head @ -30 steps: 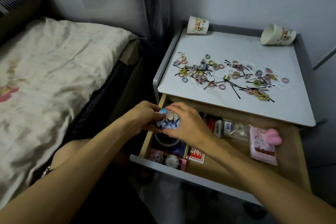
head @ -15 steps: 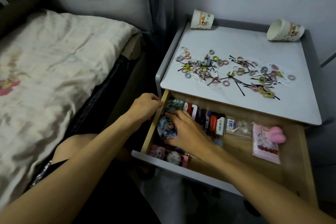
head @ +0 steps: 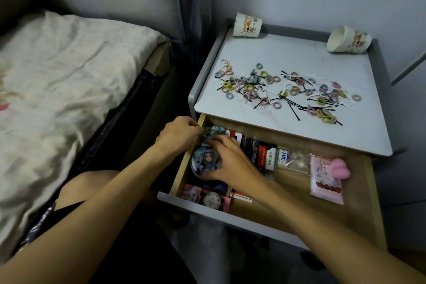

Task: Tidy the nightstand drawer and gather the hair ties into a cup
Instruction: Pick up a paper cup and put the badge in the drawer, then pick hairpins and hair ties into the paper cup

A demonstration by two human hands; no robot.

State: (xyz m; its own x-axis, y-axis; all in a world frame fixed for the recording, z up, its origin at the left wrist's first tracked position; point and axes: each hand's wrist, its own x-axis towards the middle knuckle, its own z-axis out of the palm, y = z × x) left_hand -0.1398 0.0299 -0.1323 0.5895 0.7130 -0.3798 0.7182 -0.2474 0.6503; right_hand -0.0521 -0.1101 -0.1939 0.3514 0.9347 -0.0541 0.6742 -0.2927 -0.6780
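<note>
Right hand on round badge in drawer; hair ties atop nightstand

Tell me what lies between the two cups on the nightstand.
Nothing: in the head view the nightstand top between the left cup and the right cup is bare.

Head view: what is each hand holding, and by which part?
Right hand grips the round badge by its rim. Left hand curls at the left wall of the drawer; any hold cannot be told.

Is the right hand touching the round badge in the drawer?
Touching. Head view: the right hand has fingers on the upper rim of the round badge and its thumb on the lower rim.
</note>
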